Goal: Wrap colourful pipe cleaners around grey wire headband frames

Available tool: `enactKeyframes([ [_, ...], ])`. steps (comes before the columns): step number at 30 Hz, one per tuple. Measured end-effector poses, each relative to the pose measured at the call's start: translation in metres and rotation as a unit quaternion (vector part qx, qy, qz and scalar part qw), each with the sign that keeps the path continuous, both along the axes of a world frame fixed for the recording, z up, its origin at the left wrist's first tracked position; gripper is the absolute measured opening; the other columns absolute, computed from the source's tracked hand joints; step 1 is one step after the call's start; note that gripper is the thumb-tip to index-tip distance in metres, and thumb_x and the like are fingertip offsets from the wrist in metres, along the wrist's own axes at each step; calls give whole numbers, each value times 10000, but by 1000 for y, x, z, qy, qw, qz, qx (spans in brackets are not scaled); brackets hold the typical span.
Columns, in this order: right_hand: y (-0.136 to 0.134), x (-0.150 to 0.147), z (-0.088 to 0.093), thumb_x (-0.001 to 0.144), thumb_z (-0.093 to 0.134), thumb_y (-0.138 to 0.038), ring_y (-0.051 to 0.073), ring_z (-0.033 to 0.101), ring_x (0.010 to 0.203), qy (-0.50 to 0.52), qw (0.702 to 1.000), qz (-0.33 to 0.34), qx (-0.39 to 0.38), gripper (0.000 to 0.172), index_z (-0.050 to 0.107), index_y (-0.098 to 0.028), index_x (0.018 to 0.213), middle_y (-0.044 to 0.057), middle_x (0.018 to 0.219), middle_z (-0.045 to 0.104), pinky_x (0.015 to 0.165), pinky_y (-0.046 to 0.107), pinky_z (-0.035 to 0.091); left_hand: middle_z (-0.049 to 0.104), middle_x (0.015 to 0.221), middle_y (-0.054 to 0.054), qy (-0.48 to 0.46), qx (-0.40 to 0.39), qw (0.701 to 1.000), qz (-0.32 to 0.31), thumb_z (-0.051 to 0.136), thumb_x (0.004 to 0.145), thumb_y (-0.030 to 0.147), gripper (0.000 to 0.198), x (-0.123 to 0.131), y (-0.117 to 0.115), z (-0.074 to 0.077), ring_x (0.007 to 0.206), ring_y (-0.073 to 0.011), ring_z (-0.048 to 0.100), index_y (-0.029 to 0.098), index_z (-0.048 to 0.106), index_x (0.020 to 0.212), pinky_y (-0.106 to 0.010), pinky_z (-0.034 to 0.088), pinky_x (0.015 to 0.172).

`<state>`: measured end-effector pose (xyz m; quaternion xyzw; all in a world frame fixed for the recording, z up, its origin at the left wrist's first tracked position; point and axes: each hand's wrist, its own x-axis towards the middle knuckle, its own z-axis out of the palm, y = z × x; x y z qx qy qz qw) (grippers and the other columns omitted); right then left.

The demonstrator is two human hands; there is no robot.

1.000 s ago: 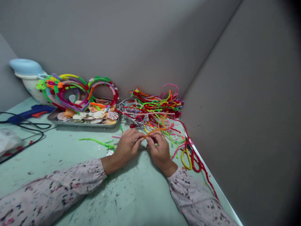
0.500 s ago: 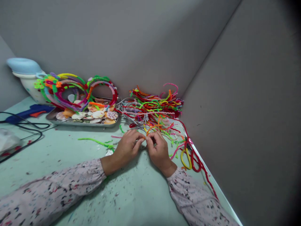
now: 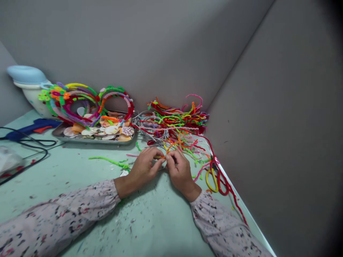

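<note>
My left hand point(image 3: 146, 167) and my right hand point(image 3: 180, 171) meet above the table, thumbs and fingertips pinched close together. Between them runs an orange pipe cleaner point(image 3: 167, 149), partly hidden by the fingers; both hands grip it. A thin grey loop, perhaps a wire headband, shows by the fingertips, but I cannot make out how it joins the orange piece. Just beyond the hands lies a tangled heap of coloured pipe cleaners point(image 3: 177, 117) with grey wires among them. Left of my left hand is a bright green pipe cleaner point(image 3: 107, 160), flat on the table.
A metal tray point(image 3: 118, 142) of shells carries several pipe-cleaner headbands point(image 3: 116, 93). Farther left are a blue glue gun point(image 3: 29, 129), a black cable point(image 3: 44, 153) and a white container with a blue lid point(image 3: 28, 75). Scissors point(image 3: 212, 180) lie at the right edge by the wall.
My left fingers have shifted slightly, and more of the orange pipe cleaner shows between the hands. Both hands stay in nearly the same place; the rest is unchanged.
</note>
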<state>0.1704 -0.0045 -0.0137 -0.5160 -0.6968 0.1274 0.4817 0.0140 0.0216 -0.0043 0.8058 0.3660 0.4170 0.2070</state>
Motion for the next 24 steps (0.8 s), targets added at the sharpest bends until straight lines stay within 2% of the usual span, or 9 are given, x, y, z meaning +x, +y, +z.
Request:
enactKeyframes([
  [8, 0, 0, -1, 924, 483, -269, 150, 531, 719, 27, 1000, 8, -15, 177, 560, -192, 785, 13, 758, 559, 680, 283, 425, 631, 867, -40, 2, 3, 1000, -2, 531, 891, 216, 62, -1, 1, -2, 848, -189, 555, 173, 576, 883, -344, 427, 786],
  [12, 0, -1, 0, 895, 540, -235, 153, 548, 794, 60, 998, 2, 33, 63, 570, -201, 939, 30, 886, 563, 705, 289, 467, 618, 871, -34, -29, -19, 999, 10, 532, 894, 229, 70, -1, 1, -3, 849, -180, 555, 174, 575, 899, -327, 440, 778],
  [14, 0, -2, 0, 877, 561, -202, 156, 553, 843, 75, 995, 3, 60, 119, 555, -209, 996, 43, 955, 550, 693, 283, 488, 609, 884, -32, -51, -34, 998, 15, 529, 897, 237, 78, -1, 1, -5, 850, -173, 558, 175, 571, 918, -321, 447, 780],
  [20, 0, -2, 1, 851, 569, -122, 182, 561, 954, 51, 993, 36, 101, 155, 590, -230, 960, 59, 991, 532, 690, 291, 528, 602, 898, -34, -70, -62, 995, 15, 525, 902, 258, 102, 0, 2, -7, 846, -163, 563, 173, 570, 937, -315, 459, 778],
  [24, 1, 0, 0, 859, 559, -106, 178, 573, 930, 35, 993, 40, 105, 214, 620, -247, 1007, 57, 1001, 539, 724, 318, 533, 606, 898, -35, -71, -61, 996, 13, 530, 898, 253, 97, -1, 2, -7, 850, -163, 564, 174, 573, 934, -317, 459, 782],
])
